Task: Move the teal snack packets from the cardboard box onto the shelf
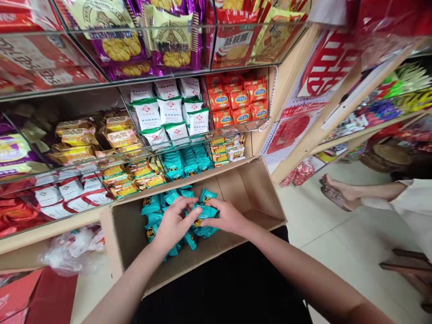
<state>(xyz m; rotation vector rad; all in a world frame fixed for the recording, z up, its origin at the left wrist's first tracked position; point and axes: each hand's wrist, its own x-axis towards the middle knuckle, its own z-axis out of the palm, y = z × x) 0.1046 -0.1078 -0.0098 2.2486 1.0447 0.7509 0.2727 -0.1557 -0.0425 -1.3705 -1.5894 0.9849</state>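
Observation:
An open cardboard box (232, 189) rests against the front of the shelf, with a pile of small teal snack packets (150, 204) inside, mostly toward its left and middle. Over this pile my right hand (229, 218) is closed, pinching one teal snack packet (208, 211) between thumb and fingers. My left hand (175, 222) meets the same packet from the other side, its fingers curled and its thumb against the wrapper. Part of the pile is hidden under both hands. Just beyond the box rim, more teal packets (192, 157) stand in rows in a shelf compartment.
White-and-green packets (170, 110), red packets (232, 101) and yellow packets (146, 173) fill neighbouring compartments behind clear dividers. A wooden shelf post (286, 94) rises at the right. Another person's leg (371, 193) shows beside a wooden stool (408, 265).

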